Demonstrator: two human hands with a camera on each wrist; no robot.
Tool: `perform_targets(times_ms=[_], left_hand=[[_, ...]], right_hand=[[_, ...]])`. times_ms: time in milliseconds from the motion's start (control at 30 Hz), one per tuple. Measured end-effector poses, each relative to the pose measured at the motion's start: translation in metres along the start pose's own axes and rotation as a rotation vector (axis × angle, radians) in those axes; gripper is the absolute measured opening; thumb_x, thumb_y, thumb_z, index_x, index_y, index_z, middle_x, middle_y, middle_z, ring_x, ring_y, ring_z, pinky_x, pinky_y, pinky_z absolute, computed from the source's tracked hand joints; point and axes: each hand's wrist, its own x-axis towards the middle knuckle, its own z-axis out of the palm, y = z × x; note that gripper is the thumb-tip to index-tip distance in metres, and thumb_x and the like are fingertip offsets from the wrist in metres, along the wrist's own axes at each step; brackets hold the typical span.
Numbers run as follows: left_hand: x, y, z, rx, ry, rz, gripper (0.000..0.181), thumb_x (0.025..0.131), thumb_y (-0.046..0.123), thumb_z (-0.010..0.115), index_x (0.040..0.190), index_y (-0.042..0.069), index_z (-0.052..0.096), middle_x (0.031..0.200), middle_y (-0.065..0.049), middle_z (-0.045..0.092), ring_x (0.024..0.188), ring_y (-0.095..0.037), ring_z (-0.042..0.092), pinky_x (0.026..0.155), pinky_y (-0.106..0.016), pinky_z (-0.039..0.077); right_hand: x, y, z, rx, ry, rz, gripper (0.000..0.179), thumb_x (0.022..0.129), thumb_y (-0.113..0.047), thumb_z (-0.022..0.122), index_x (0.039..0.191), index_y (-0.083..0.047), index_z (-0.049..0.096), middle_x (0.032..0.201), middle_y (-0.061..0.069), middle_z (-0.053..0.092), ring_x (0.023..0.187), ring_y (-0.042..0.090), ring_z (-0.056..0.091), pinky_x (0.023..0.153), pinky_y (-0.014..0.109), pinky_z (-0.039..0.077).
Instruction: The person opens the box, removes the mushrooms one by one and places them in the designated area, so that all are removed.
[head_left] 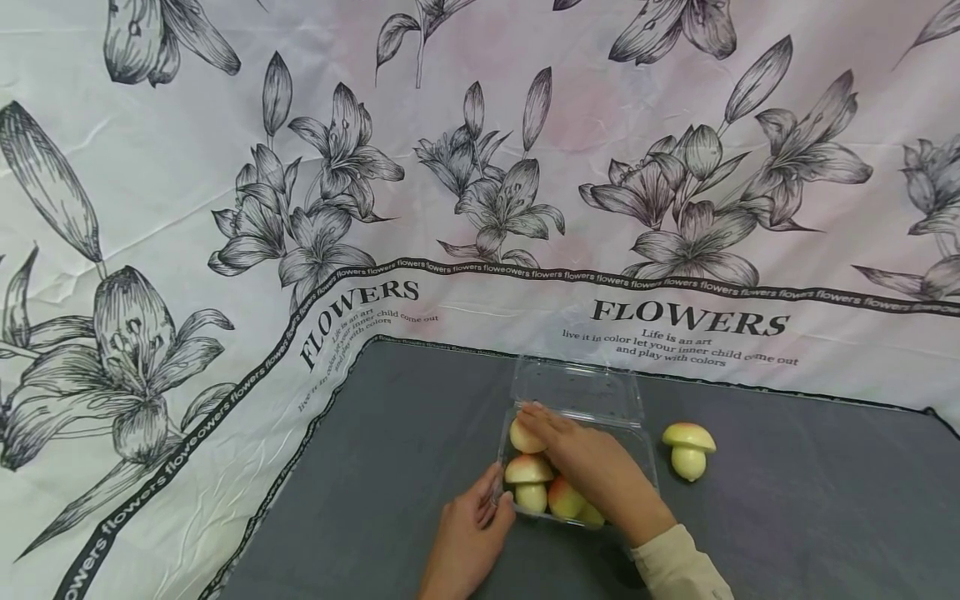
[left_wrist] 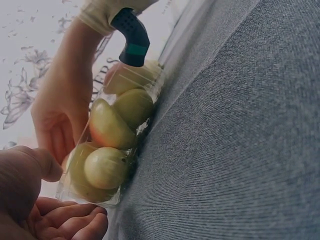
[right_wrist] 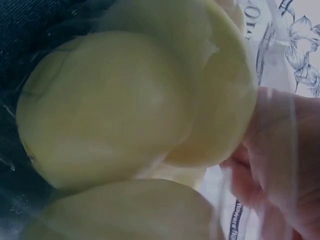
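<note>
A clear plastic clamshell box (head_left: 652,467) stands with its lid (head_left: 577,387) folded back. It holds several yellow, red-tinged mushroom-shaped pieces, one (head_left: 529,482) with its stem toward me. My left hand (head_left: 468,525) holds the box at its left side, thumb near the front corner; in the left wrist view its fingers (left_wrist: 75,222) lie along the box's end. Reaching over the box, my right hand (head_left: 588,467) rests straight fingers on the far-left mushroom-shaped piece (head_left: 525,437), partly covering it. The right wrist view shows pieces (right_wrist: 105,105) close up through the plastic.
Another mushroom-shaped piece (head_left: 689,451) stands to the right of the box on the dark grey cloth (head_left: 390,433). A white curtain (head_left: 480,192) with printed flowers and lettering hangs behind and along the left side. A dark band (left_wrist: 132,40) circles the right wrist.
</note>
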Motion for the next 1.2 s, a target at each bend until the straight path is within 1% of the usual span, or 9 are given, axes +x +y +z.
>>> perform_targets(times_ms=[233,500,667,733,833,900,967,1100,1200], left_hand=[[0.000,0.001,0.001,0.016,0.005,-0.001,0.059,0.106,0.032,0.064,0.154,0.000,0.052,0.147,-0.023,0.059,0.130,-0.031,0.063,0.101,-0.035,0.058],[0.000,0.002,0.001,0.014,-0.004,-0.003,0.059,0.106,0.031,0.063,0.154,-0.001,0.051,0.147,-0.022,0.060,0.131,-0.030,0.063,0.101,-0.034,0.058],[0.000,0.002,0.001,0.021,-0.003,-0.008,0.059,0.106,0.031,0.064,0.154,0.000,0.051,0.147,-0.022,0.060,0.130,-0.030,0.064,0.101,-0.035,0.058],[0.000,0.001,0.001,0.025,-0.003,-0.004,0.059,0.106,0.031,0.064,0.154,-0.001,0.051,0.147,-0.022,0.060,0.130,-0.030,0.064,0.102,-0.035,0.058],[0.001,0.001,0.001,0.034,0.001,0.006,0.059,0.107,0.032,0.063,0.154,-0.002,0.051,0.147,-0.023,0.059,0.130,-0.031,0.063,0.102,-0.036,0.058],[0.001,0.000,0.002,0.035,0.004,0.007,0.059,0.107,0.032,0.063,0.154,-0.002,0.051,0.148,-0.024,0.058,0.131,-0.032,0.063,0.102,-0.037,0.058],[0.001,0.000,0.002,0.032,0.006,0.009,0.059,0.107,0.031,0.063,0.154,-0.003,0.051,0.148,-0.025,0.057,0.131,-0.032,0.062,0.103,-0.037,0.058],[0.001,0.000,0.002,0.026,0.003,0.012,0.059,0.107,0.031,0.063,0.154,-0.003,0.051,0.148,-0.024,0.058,0.132,-0.032,0.062,0.103,-0.035,0.057],[0.000,0.000,0.002,0.029,-0.004,0.007,0.060,0.107,0.032,0.062,0.154,-0.002,0.050,0.147,-0.023,0.059,0.132,-0.032,0.062,0.103,-0.035,0.058]], right_hand=[[-0.001,0.002,0.001,-0.038,0.039,-0.030,0.061,0.102,-0.002,0.067,0.159,-0.013,0.047,0.164,0.009,0.047,0.128,0.031,0.066,0.074,0.042,0.064],[-0.002,0.007,0.001,-0.056,0.171,-0.095,0.073,0.093,-0.007,0.082,0.158,-0.010,0.049,0.161,0.011,0.050,0.099,0.027,0.075,0.059,0.032,0.059],[-0.004,0.011,0.000,-0.033,0.235,-0.118,0.076,0.090,-0.008,0.085,0.157,-0.010,0.050,0.162,0.010,0.050,0.109,0.027,0.074,0.065,0.034,0.063],[-0.005,0.012,-0.001,-0.023,0.248,-0.119,0.077,0.089,-0.009,0.086,0.158,-0.010,0.050,0.162,0.010,0.050,0.108,0.026,0.074,0.067,0.035,0.063],[-0.006,0.013,-0.003,-0.007,0.265,-0.115,0.077,0.090,-0.009,0.086,0.158,-0.009,0.049,0.162,0.011,0.050,0.085,0.022,0.075,0.062,0.033,0.061],[-0.006,0.014,-0.004,0.013,0.272,-0.104,0.075,0.092,-0.009,0.083,0.159,-0.008,0.048,0.161,0.012,0.050,0.069,0.018,0.070,0.056,0.031,0.057],[-0.007,0.014,-0.005,0.048,0.266,-0.074,0.072,0.096,-0.010,0.079,0.160,-0.009,0.046,0.162,0.012,0.049,0.054,0.010,0.057,0.052,0.029,0.052],[-0.011,0.016,-0.009,0.130,0.244,-0.007,0.068,0.102,-0.012,0.071,0.164,-0.012,0.041,0.164,0.011,0.046,0.047,0.000,0.039,0.050,0.026,0.046],[-0.013,0.019,-0.010,0.167,0.253,0.014,0.066,0.104,-0.012,0.069,0.164,-0.012,0.040,0.162,0.012,0.049,0.047,-0.002,0.038,0.051,0.025,0.047]])
